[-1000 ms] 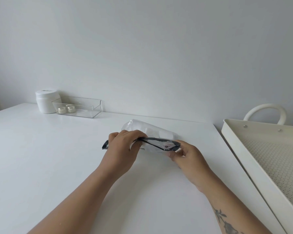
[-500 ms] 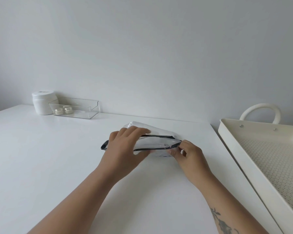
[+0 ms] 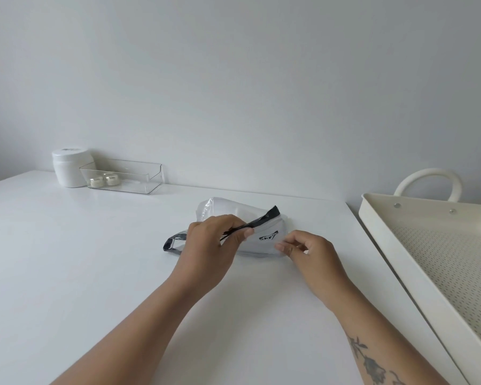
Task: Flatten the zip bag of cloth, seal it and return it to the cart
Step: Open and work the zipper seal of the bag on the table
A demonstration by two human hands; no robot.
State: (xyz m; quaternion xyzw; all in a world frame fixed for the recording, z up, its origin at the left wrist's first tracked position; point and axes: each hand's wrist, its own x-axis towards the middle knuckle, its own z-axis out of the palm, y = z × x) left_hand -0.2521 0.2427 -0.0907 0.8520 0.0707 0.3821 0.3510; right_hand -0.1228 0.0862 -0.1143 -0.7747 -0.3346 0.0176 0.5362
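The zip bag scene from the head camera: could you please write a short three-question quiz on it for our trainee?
1. True or false: the zip bag lies in the cart tray.
2. Which hand pinches the bag's black zip strip? A) left hand B) right hand
3. Fill in: the two small jars sit inside the clear ____.

Key: 1. False, it is on the white table. 2. A. 3. Bin, beside the white tub.
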